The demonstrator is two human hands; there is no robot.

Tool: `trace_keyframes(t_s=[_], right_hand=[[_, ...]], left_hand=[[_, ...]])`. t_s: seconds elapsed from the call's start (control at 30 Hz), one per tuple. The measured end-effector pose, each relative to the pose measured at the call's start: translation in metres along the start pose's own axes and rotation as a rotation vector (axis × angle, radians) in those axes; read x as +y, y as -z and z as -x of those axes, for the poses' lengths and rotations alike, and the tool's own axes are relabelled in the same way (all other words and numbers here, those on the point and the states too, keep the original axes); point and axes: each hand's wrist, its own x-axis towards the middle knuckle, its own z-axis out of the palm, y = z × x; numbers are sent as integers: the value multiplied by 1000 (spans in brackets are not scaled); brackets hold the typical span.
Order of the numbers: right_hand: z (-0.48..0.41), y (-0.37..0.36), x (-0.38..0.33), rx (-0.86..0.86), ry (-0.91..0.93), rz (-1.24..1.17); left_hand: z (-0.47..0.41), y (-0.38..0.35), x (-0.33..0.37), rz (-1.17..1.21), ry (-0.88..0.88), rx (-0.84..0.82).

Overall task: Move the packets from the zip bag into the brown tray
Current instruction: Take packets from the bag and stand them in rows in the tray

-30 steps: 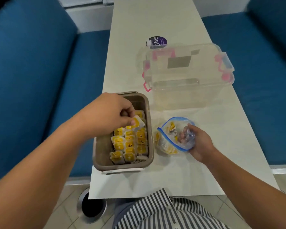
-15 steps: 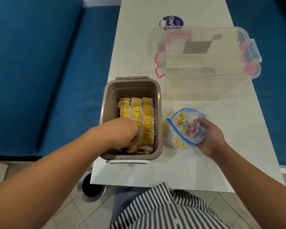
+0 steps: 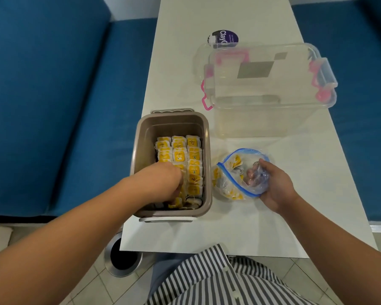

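Note:
The brown tray (image 3: 139, 150) stands on the white table near its left edge, with rows of yellow and white packets (image 3: 194, 155) standing inside. My left hand (image 3: 167, 179) reaches down into the tray's near end, fingers curled over a packet among the rows; the fingertips are hidden. To the right of the tray lies the clear zip bag (image 3: 231, 186) with a blue seal, its mouth open toward the tray and several packets still inside. My right hand (image 3: 275, 188) grips the bag's crumpled right end.
A clear plastic box (image 3: 268, 102) with pink latches stands behind the bag, a purple-lidded jar (image 3: 223, 37) behind it. Blue seat cushions (image 3: 64, 106) flank the narrow table (image 3: 229, 234). A round metal floor fitting (image 3: 122, 258) sits below the table's near-left corner.
My left hand carried a packet from above the tray's far part down into its near end. The right hand kept hold of the bag. The camera shifted.

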Motion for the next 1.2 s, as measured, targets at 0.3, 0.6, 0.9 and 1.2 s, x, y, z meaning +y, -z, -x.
trace_keyframes(t_s=[0.3, 0.6, 0.9, 1.2], right_hand=[[-1, 5, 6, -47, 85, 197], [1, 7, 15, -58, 165, 149], [6, 6, 15, -8, 216, 120], [3, 8, 16, 29, 233, 135]], left_hand=[[24, 67, 3, 317, 0, 424], [-35, 69, 94, 334, -165, 430], [-86, 52, 111, -86, 28, 449], [-92, 50, 125, -39, 67, 438]])
